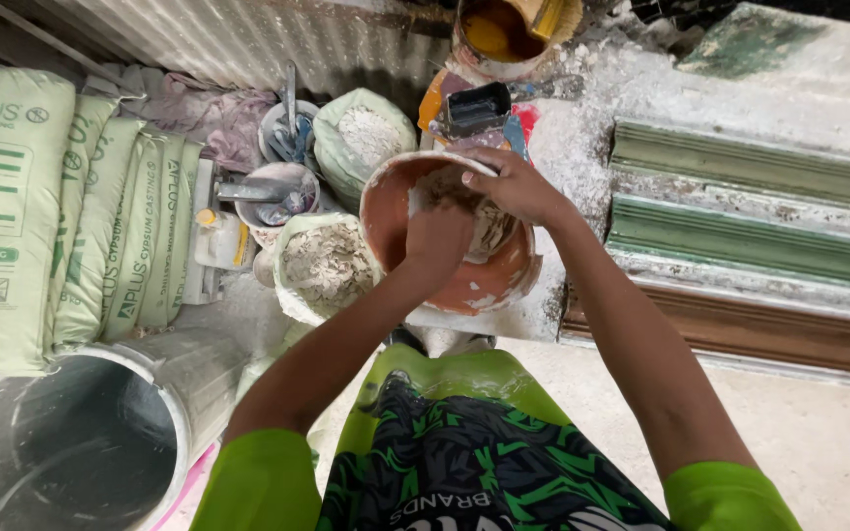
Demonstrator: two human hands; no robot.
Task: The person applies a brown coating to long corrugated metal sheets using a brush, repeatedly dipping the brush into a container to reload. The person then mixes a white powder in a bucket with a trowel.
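corrugated metal wall (248,39) | dusty concrete floor (819,442) | green moulding (750,241)

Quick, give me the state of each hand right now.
Left hand: fisted inside the orange bowl, in white paste; contents cannot be told.
Right hand: resting on the bowl's rim.

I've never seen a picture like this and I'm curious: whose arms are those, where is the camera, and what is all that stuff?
The camera sits on a person's head and looks down, so you see that person's own two arms. The left hand is down inside a reddish-brown bowl, pressing into pale, lumpy white paste. The right hand rests on the bowl's far rim and the paste. Beside the bowl is an open bag of white powder, and another bag behind it. On the left stand green sacks and a large grey bucket. On the right lie long green moulded strips, dusted white.
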